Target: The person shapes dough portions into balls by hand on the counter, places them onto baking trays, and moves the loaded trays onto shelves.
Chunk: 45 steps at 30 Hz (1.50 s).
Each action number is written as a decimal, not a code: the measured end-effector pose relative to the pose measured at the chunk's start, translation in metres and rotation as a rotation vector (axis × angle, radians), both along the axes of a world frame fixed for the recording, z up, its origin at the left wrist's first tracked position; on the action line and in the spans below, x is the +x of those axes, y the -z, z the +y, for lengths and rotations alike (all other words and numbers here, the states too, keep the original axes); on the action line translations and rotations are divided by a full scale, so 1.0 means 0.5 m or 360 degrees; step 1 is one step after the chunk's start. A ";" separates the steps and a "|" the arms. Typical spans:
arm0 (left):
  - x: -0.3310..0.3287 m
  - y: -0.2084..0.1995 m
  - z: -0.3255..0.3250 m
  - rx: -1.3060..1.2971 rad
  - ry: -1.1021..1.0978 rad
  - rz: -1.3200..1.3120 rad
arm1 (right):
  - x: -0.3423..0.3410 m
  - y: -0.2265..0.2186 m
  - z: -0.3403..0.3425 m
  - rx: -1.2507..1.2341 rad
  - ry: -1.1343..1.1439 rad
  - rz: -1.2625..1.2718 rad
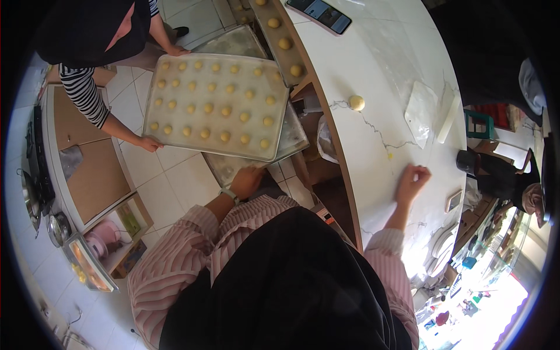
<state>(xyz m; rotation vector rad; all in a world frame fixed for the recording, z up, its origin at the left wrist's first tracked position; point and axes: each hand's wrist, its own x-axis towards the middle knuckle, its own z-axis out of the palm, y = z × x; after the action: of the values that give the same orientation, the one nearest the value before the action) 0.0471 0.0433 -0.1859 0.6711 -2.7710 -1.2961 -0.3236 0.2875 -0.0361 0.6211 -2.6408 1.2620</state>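
The person's right hand point(413, 185) hangs over the near part of a white, grey-veined table with a curved wooden edge point(332, 64), or rests on it, I cannot tell which; its fingers are bent inward and held close together, and whether anything lies within them I cannot tell; the left hand point(248, 182), a pale band point(230, 195) at its wrist, is to the left of the table, low beside the near edge of a large, pale rectangular tray point(178, 118); its back faces up, so I cannot tell how its fingers stand.

That tray is left of the table too, bearing pale yellow round dough balls point(208, 108) in rows; a co-worker's two hands point(153, 144) grip it by its left side, fingers closed on the rim; beneath it shows a grey metal tray point(294, 137), turned at a different angle; a narrow tray with more dough balls point(290, 57) lies along the table's far left edge.

On the table itself sit one single yellow dough ball point(356, 103), toward its left edge; a small yellow crumb point(390, 156), nearer the right hand; a crumpled clear plastic bag point(421, 114), toward its right side; and a dark-screened phone point(319, 16), at its far end.
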 end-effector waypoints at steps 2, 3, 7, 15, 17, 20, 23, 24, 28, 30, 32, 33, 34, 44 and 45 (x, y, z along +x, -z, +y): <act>0.055 0.030 0.010 0.0144 0.0139 -0.0522 | 0.090 0.018 -0.001 -0.0097 -0.0037 -0.0225; 0.074 0.029 0.014 0.0231 0.0187 -0.0796 | 0.108 0.021 0.031 -0.0101 -0.0035 -0.0211; 0.174 0.077 0.022 0.0273 0.0038 -0.1034 | 0.098 -0.010 0.099 -0.0102 0.0096 -0.0209; 0.239 0.120 0.023 0.0370 -0.0314 -0.1215 | 0.092 0.009 -0.008 -0.0026 -0.0054 0.0056; 0.237 0.114 0.041 0.0518 -0.0535 -0.1002 | 0.144 0.034 0.067 -0.0244 -0.0148 -0.0111; 0.234 0.106 0.058 0.0545 -0.0609 -0.0834 | 0.100 -0.006 0.132 0.0337 0.0157 0.0084; 0.238 0.100 0.055 0.0513 -0.0586 -0.0925 | 0.015 -0.008 0.084 0.0299 0.0259 0.0066; 0.243 0.098 0.056 0.0514 -0.0598 -0.1021 | 0.004 -0.004 0.057 0.0303 0.0250 0.0192; 0.268 0.095 0.056 0.0385 -0.0631 -0.1014 | 0.110 -0.013 -0.015 0.0177 0.0196 0.0060; 0.273 0.095 0.063 0.0414 -0.0722 -0.0970 | 0.172 -0.007 0.012 0.0059 0.0044 0.0140; 0.278 0.095 0.072 0.0445 -0.0774 -0.0924 | 0.177 -0.011 0.057 -0.0107 -0.0012 0.0076; 0.284 0.094 0.077 0.0464 -0.0802 -0.0910 | 0.175 -0.014 0.081 -0.0266 -0.0079 0.0015; 0.279 0.099 0.082 0.0483 -0.0826 -0.0888 | 0.171 -0.026 0.097 -0.0426 -0.0145 -0.0036; 0.291 0.112 0.118 0.0352 -0.0686 -0.1008 | 0.071 -0.036 0.098 -0.0530 -0.0022 -0.0379; 0.285 0.110 0.121 0.0359 -0.0677 -0.0975 | 0.075 -0.028 0.084 -0.0892 -0.0199 -0.0383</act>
<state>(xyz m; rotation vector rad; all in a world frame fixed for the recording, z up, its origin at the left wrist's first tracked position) 0.1898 0.1038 -0.2410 1.8260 -2.6353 -1.4986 -0.2861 0.3295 -0.0224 0.5684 -2.2578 2.1143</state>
